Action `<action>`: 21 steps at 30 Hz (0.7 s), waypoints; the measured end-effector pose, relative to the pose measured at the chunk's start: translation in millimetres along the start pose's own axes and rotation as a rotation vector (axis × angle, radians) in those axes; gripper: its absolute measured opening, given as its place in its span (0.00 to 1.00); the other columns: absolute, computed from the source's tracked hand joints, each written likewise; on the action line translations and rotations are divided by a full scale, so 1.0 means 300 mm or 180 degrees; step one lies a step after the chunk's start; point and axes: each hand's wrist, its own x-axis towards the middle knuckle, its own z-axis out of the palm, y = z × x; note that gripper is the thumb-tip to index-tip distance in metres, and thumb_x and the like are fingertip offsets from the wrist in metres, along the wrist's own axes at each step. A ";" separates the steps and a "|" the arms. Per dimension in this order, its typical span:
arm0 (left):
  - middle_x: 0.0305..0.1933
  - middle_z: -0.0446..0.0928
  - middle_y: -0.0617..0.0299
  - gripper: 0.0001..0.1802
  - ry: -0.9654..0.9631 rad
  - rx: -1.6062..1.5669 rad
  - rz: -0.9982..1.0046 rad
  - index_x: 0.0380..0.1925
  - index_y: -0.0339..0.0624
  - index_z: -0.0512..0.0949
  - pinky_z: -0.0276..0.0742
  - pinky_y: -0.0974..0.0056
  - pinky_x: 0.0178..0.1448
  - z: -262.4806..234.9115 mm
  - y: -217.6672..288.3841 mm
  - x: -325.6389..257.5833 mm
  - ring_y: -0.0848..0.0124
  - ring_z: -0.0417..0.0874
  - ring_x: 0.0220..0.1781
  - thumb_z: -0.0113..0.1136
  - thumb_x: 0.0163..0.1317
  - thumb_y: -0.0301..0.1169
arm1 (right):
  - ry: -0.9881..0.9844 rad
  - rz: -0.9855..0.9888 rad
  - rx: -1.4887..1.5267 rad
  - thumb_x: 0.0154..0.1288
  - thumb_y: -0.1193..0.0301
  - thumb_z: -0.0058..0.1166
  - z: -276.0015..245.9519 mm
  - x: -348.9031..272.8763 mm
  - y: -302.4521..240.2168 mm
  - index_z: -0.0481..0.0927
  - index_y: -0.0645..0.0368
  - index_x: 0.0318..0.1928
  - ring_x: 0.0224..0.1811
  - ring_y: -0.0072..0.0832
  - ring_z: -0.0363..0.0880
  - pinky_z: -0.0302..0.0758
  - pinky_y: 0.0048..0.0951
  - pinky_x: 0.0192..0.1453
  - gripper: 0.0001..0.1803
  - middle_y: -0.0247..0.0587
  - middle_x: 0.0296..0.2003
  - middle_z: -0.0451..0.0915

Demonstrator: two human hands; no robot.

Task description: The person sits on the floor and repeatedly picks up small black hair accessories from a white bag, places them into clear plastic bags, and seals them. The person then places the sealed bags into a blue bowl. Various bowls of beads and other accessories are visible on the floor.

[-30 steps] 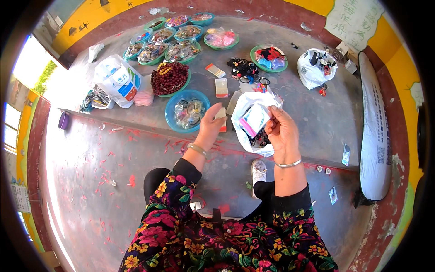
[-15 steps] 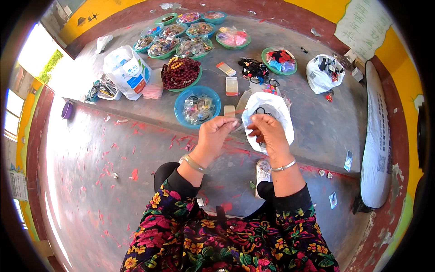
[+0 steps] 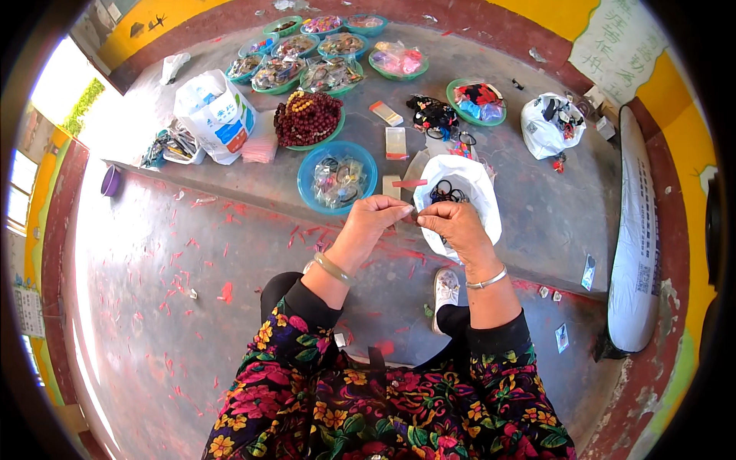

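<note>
My left hand [image 3: 368,228] and my right hand [image 3: 460,230] meet fingertip to fingertip, both closed in a pinch. A small dark thing seems to sit between the fingers, too small to name. Just beyond my right hand stands a white plastic bag [image 3: 484,198] with its mouth wide, black ring-shaped hair ties [image 3: 446,192] inside. Left of the bag lies a small beige block [image 3: 391,188], and a red strip [image 3: 411,183] shows between block and bag. Past my left hand is a blue basin [image 3: 305,188] with small clear packets [image 3: 337,180] in it.
Dark red bead strings [image 3: 307,123] fill a basin on the raised floor. Several basins of packets [image 3: 277,73] stand behind. A large white bag [image 3: 215,119] is at left, another white bag [image 3: 543,138] at right. A long wrapped roll [image 3: 636,230] leans by the right wall.
My right hand has come left and down to meet my left fingertips, closing the gap between them. More of the black rings in the bag now shows.
</note>
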 end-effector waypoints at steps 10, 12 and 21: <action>0.38 0.80 0.59 0.09 -0.0217 -0.0520 -0.0106 0.38 0.36 0.78 0.78 0.70 0.36 0.001 0.000 0.001 0.75 0.80 0.32 0.59 0.59 0.27 | 0.0241 -0.0232 0.0097 0.53 0.73 0.63 -0.005 0.003 0.025 0.82 0.67 0.29 0.25 0.13 0.68 0.66 0.18 0.30 0.08 0.27 0.21 0.76; 0.39 0.80 0.59 0.09 -0.0244 -0.0517 -0.0121 0.39 0.36 0.78 0.79 0.70 0.35 0.005 0.010 -0.006 0.75 0.80 0.32 0.58 0.59 0.27 | 0.0308 -0.0246 0.0049 0.52 0.73 0.63 -0.005 0.002 0.026 0.82 0.67 0.29 0.25 0.13 0.68 0.66 0.18 0.30 0.08 0.27 0.21 0.76; 0.38 0.80 0.61 0.08 -0.0320 -0.0486 -0.0054 0.39 0.38 0.78 0.78 0.70 0.35 0.004 0.004 -0.007 0.76 0.79 0.33 0.58 0.59 0.26 | 0.0358 -0.0236 0.0034 0.52 0.73 0.63 0.001 -0.003 0.021 0.82 0.67 0.27 0.24 0.13 0.67 0.65 0.18 0.29 0.08 0.27 0.20 0.75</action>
